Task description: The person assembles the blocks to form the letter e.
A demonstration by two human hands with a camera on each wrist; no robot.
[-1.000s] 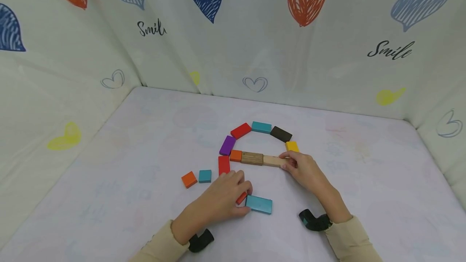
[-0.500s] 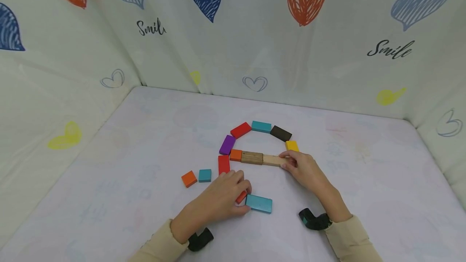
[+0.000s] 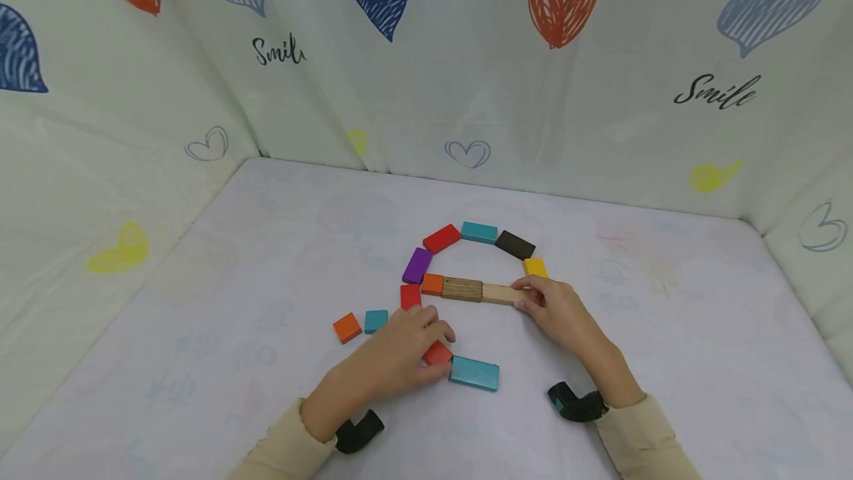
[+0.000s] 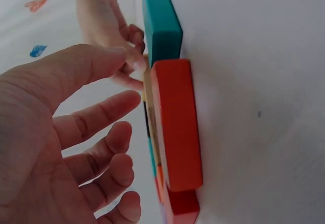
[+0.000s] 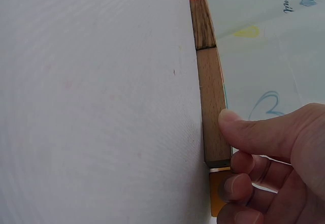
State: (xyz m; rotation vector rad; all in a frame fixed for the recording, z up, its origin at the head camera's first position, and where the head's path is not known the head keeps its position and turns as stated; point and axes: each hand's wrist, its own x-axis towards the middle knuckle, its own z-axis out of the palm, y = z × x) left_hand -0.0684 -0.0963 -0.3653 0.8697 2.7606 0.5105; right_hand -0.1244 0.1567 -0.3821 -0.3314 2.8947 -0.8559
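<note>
My left hand [image 3: 393,350] hovers over an orange-red wooden block [image 3: 437,353] in the head view. The left wrist view shows its fingers loosely bent and apart from that block [image 4: 177,125], which meets a teal block [image 4: 163,23] at one end. Farther right, my right hand [image 3: 560,313] pinches the end of a pale wooden block [image 3: 498,294] between thumb and fingers. That block continues a row with a brown-grained block [image 3: 462,290] and an orange block [image 3: 432,284]. Beside the right fingers lies a yellow block [image 5: 218,193], partly hidden.
An arch above the row has purple [image 3: 417,265], red [image 3: 442,238], teal [image 3: 479,232] and dark brown [image 3: 515,244] blocks. A red block [image 3: 410,295] is partly behind my left hand. Loose orange [image 3: 347,327] and teal [image 3: 376,320] blocks lie left. A printed curtain [image 3: 426,95] borders the white tabletop.
My left hand has let go of the orange-red block and drawn slightly left, uncovering more of it. The right hand stays on the pale wooden block.
</note>
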